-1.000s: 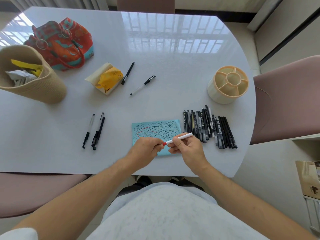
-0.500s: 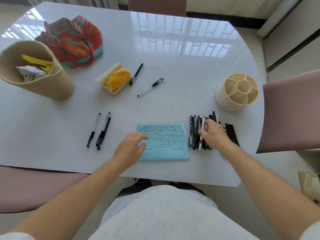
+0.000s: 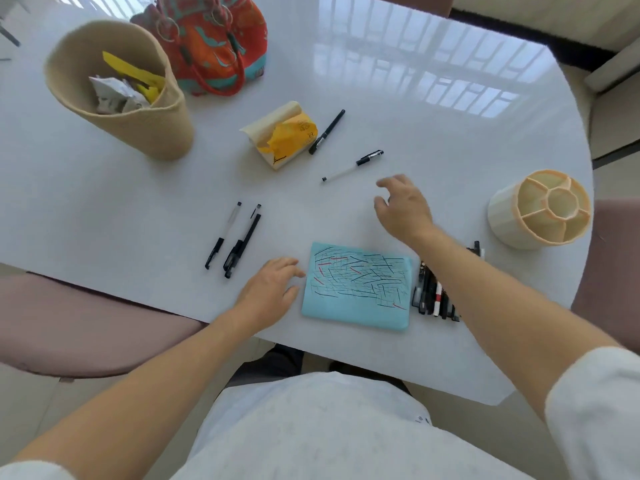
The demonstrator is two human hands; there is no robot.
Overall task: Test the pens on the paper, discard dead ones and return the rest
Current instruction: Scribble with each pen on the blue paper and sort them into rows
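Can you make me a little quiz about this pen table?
1. True or false: the right hand is holding a pen.
2. What colour is the paper with the scribbles? A) yellow B) blue C) white
3. Fill in: the holder has ____ pens in it.

Key
1. False. Its fingers are spread and hold nothing, near the clear pen.
2. B, blue. The left hand lies beside it.
3. No. Every compartment is empty; a row of pens lies right of the paper.
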